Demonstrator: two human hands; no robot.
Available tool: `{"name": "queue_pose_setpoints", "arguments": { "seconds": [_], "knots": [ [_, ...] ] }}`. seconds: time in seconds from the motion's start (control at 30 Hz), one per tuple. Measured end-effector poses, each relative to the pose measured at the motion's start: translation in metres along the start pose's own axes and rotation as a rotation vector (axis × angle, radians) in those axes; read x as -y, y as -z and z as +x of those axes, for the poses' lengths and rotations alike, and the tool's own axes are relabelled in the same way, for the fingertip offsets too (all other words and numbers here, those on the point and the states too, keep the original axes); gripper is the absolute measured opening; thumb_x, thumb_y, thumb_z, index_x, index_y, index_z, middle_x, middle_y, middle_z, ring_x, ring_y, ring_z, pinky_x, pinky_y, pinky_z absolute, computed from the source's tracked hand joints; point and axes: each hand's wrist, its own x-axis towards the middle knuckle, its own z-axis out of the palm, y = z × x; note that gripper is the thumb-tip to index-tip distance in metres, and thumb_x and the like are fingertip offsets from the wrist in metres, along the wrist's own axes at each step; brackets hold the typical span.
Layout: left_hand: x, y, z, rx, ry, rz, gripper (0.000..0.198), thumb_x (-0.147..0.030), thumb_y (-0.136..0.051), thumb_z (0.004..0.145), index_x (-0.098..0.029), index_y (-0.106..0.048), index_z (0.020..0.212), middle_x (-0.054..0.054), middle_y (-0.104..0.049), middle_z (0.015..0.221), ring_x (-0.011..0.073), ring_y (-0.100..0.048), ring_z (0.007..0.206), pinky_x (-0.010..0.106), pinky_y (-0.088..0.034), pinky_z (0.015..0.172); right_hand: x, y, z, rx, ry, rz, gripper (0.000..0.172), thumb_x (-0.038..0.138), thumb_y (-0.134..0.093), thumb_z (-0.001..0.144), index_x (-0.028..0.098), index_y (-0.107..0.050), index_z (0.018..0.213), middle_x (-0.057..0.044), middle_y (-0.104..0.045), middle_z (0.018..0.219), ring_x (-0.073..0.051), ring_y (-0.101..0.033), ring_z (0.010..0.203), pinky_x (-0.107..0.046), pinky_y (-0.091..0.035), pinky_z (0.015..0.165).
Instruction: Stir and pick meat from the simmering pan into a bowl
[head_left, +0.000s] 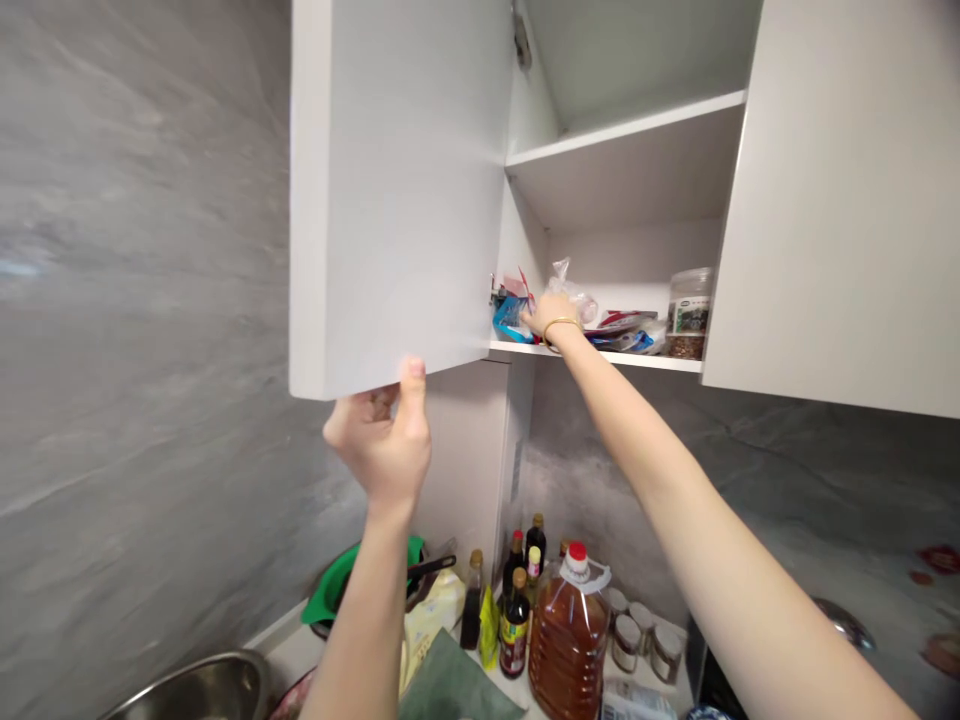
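Two hands were in view from my remote station, both raised to a wall cupboard point(840, 200). I recorded the left hand point(386, 445) closed on the bottom corner of the open cabinet door point(397, 190), thumb pressed flat on the front face and fingers curled behind the lower edge. The right hand point(549, 313) was at full reach inside the cupboard, resting on the packets point(626, 330) that lay on the lower shelf point(660, 362), near its left end. Its fingers were turned away from the camera, and I could not tell whether they were closed on anything. A gold bracelet point(562, 324) sat on that wrist.

Just beside the hand I noted a blue packet point(510, 322) on its left and a crumpled clear bag point(574, 292) behind it. A lidded, labelled jar point(688, 315) stood at the right end of the same shelf, apart from the hand. The upper shelf point(630, 130) ran above.

Below the cupboard, on the counter point(292, 645), stood a large oil bottle point(570, 640) with a red cap. Several dark sauce bottles point(515, 625) stood to its left and small jars point(637, 640) to its right. A green bowl point(330, 595) sat further left, and a steel basin point(202, 690) at the lower left edge.
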Motion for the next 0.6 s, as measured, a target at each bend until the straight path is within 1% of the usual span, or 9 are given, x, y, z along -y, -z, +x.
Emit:
{"name": "queue_pose_setpoints", "arguments": {
  "seconds": [0.03,0.1,0.17,0.23,0.3,0.4,0.47,0.53,0.6],
  "knots": [
    [0.0,0.0,0.0,0.008,0.008,0.004,0.023,-0.035,-0.064,0.076,-0.013,-0.065,0.079,0.004,-0.07,0.071,0.0172,-0.067,0.065,0.028,-0.055,0.062,0.003,-0.005,0.002,0.026,-0.025,-0.036,0.045,0.043,-0.056,0.082,0.008,-0.064,0.109,-0.025,-0.058,0.118,-0.037,-0.045,0.117,-0.048,-0.039,0.09],
    [0.0,0.001,-0.001,0.013,0.012,0.0,0.023,-0.036,-0.064,0.077,-0.013,-0.065,0.08,0.004,-0.071,0.073,0.0177,-0.068,0.066,0.028,-0.055,0.063,0.004,-0.015,0.007,0.048,-0.061,-0.076,0.04,0.036,-0.05,0.086,0.009,-0.063,0.113,-0.023,-0.054,0.125,-0.036,-0.04,0.121,-0.05,-0.033,0.093],
    [-0.001,0.001,-0.002,0.021,0.008,-0.005,0.022,-0.035,-0.064,0.078,-0.014,-0.065,0.082,0.004,-0.071,0.074,0.0181,-0.068,0.067,0.028,-0.055,0.064,0.002,-0.02,0.012,0.0,-0.083,-0.075,0.036,0.024,-0.041,0.089,0.01,-0.063,0.114,-0.022,-0.054,0.126,-0.034,-0.039,0.121,-0.05,-0.028,0.096],
    [-0.003,0.002,-0.002,0.037,0.003,0.002,0.021,-0.034,-0.064,0.078,-0.014,-0.066,0.082,0.004,-0.071,0.072,0.0182,-0.069,0.066,0.028,-0.056,0.065,-0.003,-0.021,0.015,-0.092,-0.114,-0.042,0.038,0.018,-0.034,0.09,0.01,-0.064,0.112,-0.021,-0.055,0.124,-0.033,-0.039,0.12,-0.051,-0.025,0.096],
    [-0.004,0.002,-0.003,0.039,-0.001,0.002,0.02,-0.033,-0.064,0.078,-0.014,-0.066,0.082,0.004,-0.071,0.071,0.0181,-0.069,0.066,0.028,-0.056,0.065,-0.008,-0.017,0.018,-0.179,-0.166,0.022,0.039,0.02,-0.03,0.091,0.011,-0.065,0.108,-0.02,-0.057,0.121,-0.033,-0.04,0.118,-0.052,-0.025,0.095],
    [-0.003,0.001,-0.003,0.028,-0.003,-0.012,0.021,-0.033,-0.064,0.078,-0.013,-0.066,0.084,0.004,-0.072,0.073,0.0182,-0.069,0.068,0.029,-0.057,0.066,-0.014,-0.005,0.024,-0.252,-0.198,0.168,0.042,0.027,-0.024,0.094,0.017,-0.064,0.104,-0.015,-0.063,0.112,-0.03,-0.046,0.111,-0.048,-0.03,0.093],
    [-0.002,0.001,-0.004,0.029,0.003,-0.025,0.021,-0.033,-0.064,0.078,-0.013,-0.065,0.083,0.004,-0.071,0.073,0.0183,-0.069,0.068,0.03,-0.057,0.066,-0.019,0.007,0.028,-0.302,-0.17,0.279,0.045,0.03,-0.018,0.096,0.018,-0.061,0.105,-0.013,-0.064,0.108,-0.026,-0.053,0.104,-0.041,-0.036,0.089],
    [-0.002,0.0,-0.004,0.029,0.007,-0.034,0.019,-0.033,-0.064,0.078,-0.013,-0.064,0.08,0.004,-0.07,0.071,0.0183,-0.069,0.066,0.031,-0.057,0.064,-0.029,0.019,0.027,-0.377,-0.107,0.359,0.047,0.038,-0.017,0.097,0.017,-0.058,0.108,-0.013,-0.063,0.107,-0.023,-0.056,0.099,-0.035,-0.041,0.084],
    [-0.004,-0.001,-0.004,0.016,0.004,-0.04,0.017,-0.032,-0.064,0.079,-0.015,-0.063,0.08,0.003,-0.069,0.071,0.0182,-0.068,0.066,0.032,-0.058,0.064,-0.044,0.032,0.015,-0.428,-0.001,0.423,0.05,0.049,-0.02,0.096,0.017,-0.056,0.111,-0.011,-0.061,0.107,-0.022,-0.058,0.098,-0.033,-0.046,0.08]
  ]
}}
